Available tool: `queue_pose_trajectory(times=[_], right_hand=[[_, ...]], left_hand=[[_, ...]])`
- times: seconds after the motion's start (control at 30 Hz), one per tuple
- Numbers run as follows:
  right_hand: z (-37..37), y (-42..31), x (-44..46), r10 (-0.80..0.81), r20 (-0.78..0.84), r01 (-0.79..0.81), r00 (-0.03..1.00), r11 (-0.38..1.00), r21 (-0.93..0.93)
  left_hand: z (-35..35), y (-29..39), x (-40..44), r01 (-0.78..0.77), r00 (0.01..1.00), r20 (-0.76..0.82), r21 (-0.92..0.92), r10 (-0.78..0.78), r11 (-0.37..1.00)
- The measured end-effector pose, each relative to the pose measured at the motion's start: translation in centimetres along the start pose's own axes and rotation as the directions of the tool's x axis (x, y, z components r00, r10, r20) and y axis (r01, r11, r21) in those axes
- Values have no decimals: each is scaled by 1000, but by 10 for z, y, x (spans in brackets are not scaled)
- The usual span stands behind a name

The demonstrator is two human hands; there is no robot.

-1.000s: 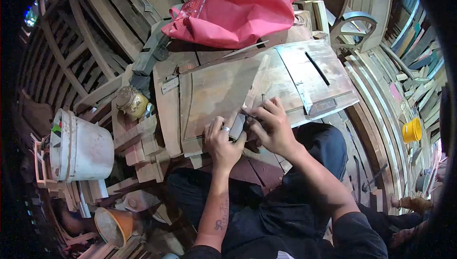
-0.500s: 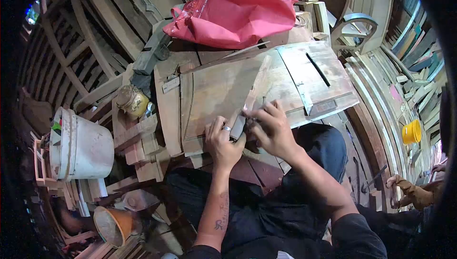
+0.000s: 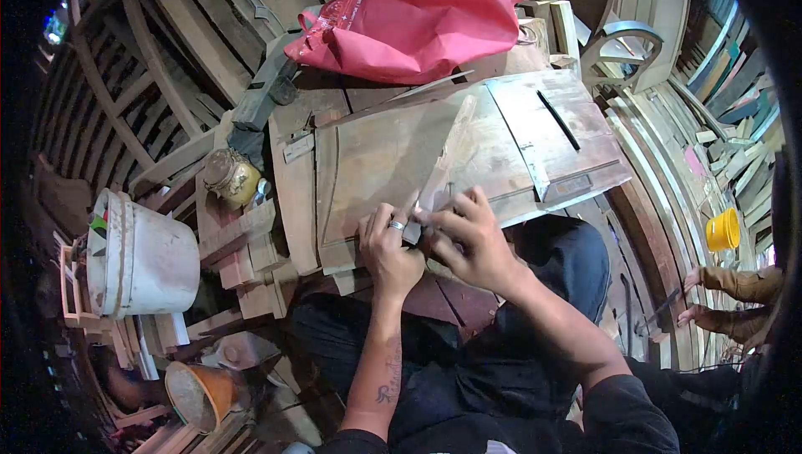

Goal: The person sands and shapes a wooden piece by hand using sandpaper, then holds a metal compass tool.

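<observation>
A long, narrow wooden strip lies slantwise over the wooden panel in front of me. My left hand is closed around the near end of this strip, a ring on one finger. Close beside it, my right hand has its fingers curled in against the strip, pinching something small that I cannot make out. A thin dark point shows just above the right fingers. The near end of the strip is partly hidden by both hands.
A red bag lies beyond the panel. To the left are a white bucket, a jar and an orange container. Timber is stacked at right, near a yellow container. Another person's hands reach in at right.
My right hand has shifted left and slightly down along the strip, closer to my left hand, which stays in place. The other person's two hands now show at right.
</observation>
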State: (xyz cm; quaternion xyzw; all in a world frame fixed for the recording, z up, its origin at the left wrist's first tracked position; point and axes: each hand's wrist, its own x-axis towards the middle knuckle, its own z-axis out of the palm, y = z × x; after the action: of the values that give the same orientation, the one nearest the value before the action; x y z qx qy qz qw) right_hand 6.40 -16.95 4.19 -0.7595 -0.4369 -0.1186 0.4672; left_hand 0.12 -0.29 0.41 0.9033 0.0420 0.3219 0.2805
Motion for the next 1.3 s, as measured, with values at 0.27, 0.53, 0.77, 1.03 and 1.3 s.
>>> queue_pose_trajectory(times=[0.27,0.53,0.77,1.03,1.3], right_hand=[[-2,9,7,115,-22,-115,993,993,-21],[-6,12,4,62,28,-63,998,998,21],[-2,3,2,61,35,-62,998,998,30],[-10,25,10,137,6,-137,991,990,31],[-14,6,5,55,109,-58,993,998,26]], left_hand=[[-2,5,3,9,1000,7,1,-9,1000],[-3,3,1,-5,1000,10,23,5,1000],[0,0,-1,-7,1000,6,64,6,998],[-3,9,3,1,1000,-17,26,0,1000],[-1,1,1,-1,1000,15,31,1,1000]])
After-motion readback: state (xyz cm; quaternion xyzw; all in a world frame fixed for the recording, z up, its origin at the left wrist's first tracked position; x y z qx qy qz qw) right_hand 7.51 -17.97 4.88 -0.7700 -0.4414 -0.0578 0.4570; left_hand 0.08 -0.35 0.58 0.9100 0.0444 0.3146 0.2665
